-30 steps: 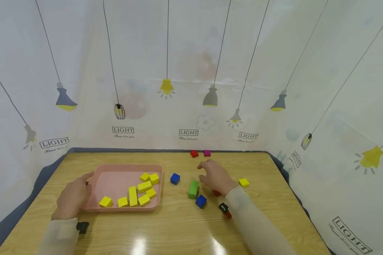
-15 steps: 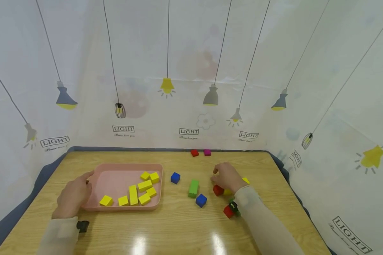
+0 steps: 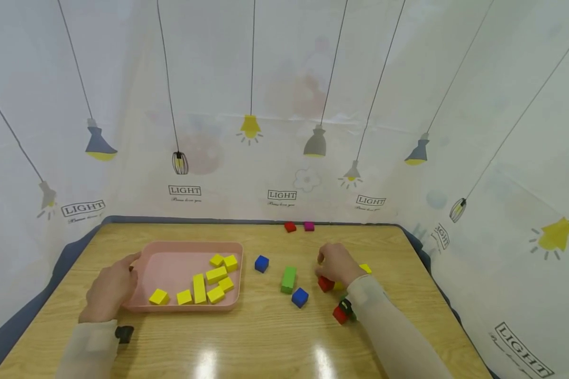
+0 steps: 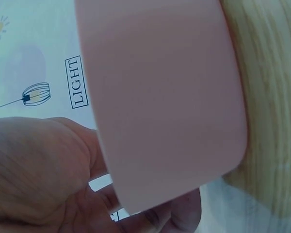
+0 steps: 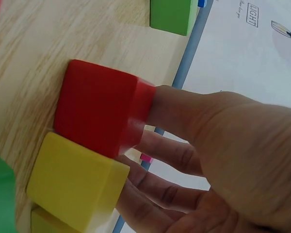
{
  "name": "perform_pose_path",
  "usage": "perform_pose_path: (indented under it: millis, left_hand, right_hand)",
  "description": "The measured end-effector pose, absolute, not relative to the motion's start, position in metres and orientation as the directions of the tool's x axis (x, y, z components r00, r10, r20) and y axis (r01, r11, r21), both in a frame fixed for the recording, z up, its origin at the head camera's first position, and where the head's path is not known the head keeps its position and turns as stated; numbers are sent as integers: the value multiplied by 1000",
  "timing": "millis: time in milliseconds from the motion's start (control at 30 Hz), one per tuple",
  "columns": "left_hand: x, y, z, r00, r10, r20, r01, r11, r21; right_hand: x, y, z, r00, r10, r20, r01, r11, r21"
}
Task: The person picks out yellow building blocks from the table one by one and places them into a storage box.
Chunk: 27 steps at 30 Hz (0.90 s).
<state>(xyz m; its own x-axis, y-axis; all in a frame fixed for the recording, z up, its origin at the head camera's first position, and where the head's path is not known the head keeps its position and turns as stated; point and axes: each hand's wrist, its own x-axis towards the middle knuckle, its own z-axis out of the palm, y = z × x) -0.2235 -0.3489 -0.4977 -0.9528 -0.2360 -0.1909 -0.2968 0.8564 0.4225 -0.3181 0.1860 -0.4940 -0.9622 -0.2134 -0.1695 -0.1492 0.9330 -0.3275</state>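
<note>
At the left, my left hand [image 3: 108,289] grips the near-left side of a pink plastic tray [image 3: 189,309]; the left wrist view shows fingers around its wall [image 4: 165,107]. Several yellow blocks [image 3: 199,288] lie in the tray. My right hand [image 3: 339,263] reaches down on the right side of the table, beside a red block [image 5: 97,107] and a yellow block [image 5: 72,179]. Its thumb [image 5: 174,109] passes behind the red block and its other fingers behind the yellow one. These blocks hide the fingertips, so I cannot tell what they pinch.
Two blue blocks [image 3: 300,297] and a green block [image 3: 288,279] lie between tray and right hand. A second red block [image 3: 340,315] sits by the right wrist. Small red [image 3: 290,227] and magenta [image 3: 309,226] blocks lie at the back edge, before a printed curtain [image 3: 218,173].
My right hand has moved right, away from the green block to the red and yellow blocks, and its fingers have drawn closer together. The left hand stays on the tray.
</note>
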Motion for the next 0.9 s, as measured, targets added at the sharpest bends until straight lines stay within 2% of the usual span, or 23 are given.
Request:
perform_pose_path:
  millis: [567,900]
  left_hand:
    - [-224,-351,-498,-947,-246,-207,-315,839,443]
    - [-224,-347,-497,-944,-258,-203,-323,847,423]
  right_hand:
    - [-318,179,-494,-956,-280,-89,-242,922,-304]
    - [-313,167,-483,-945,-325,-38,-288,881,-375]
